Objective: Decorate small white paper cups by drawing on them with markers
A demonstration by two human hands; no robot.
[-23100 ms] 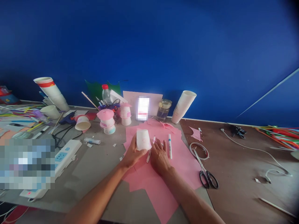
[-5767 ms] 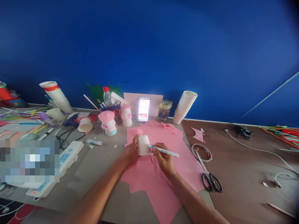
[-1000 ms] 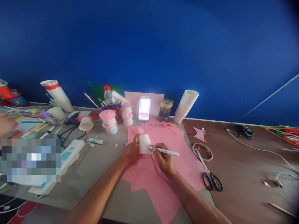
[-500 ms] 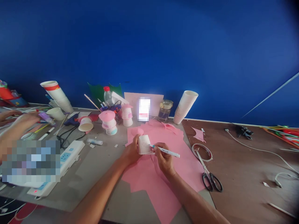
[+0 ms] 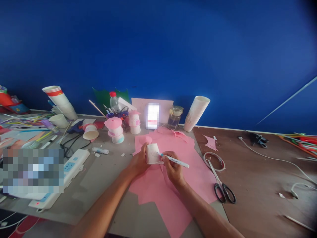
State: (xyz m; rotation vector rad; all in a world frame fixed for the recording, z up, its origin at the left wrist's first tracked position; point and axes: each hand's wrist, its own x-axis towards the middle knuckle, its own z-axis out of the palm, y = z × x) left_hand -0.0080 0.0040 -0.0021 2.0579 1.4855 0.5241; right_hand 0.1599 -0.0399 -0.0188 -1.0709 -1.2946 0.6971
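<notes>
A white paper cup (image 5: pixel 152 153) is tipped on its side above the pink paper (image 5: pixel 170 205), gripped at its left by my left hand (image 5: pixel 141 158). Between the fingers of my right hand (image 5: pixel 174 170) is a white marker (image 5: pixel 178 161) with a blue tip. That tip touches, or nearly touches, the cup's right side. Faint lines seem to show on the cup wall, too small to make out. Just behind the cup lies a round pink paper piece (image 5: pixel 145 140).
Scissors (image 5: pixel 220 185) rest across a tape roll (image 5: pixel 214 162) at the right. Pink-trimmed cup figures (image 5: pixel 116 135), a lit screen (image 5: pixel 153 115), a jar (image 5: pixel 175 116) and stacked cups (image 5: pixel 196 114) stand behind. A power strip (image 5: pixel 74 163) is at the left.
The marker has shifted slightly left over the cup, with its back end a little lower. Another person's arms at the far left have drawn back mostly out of view.
</notes>
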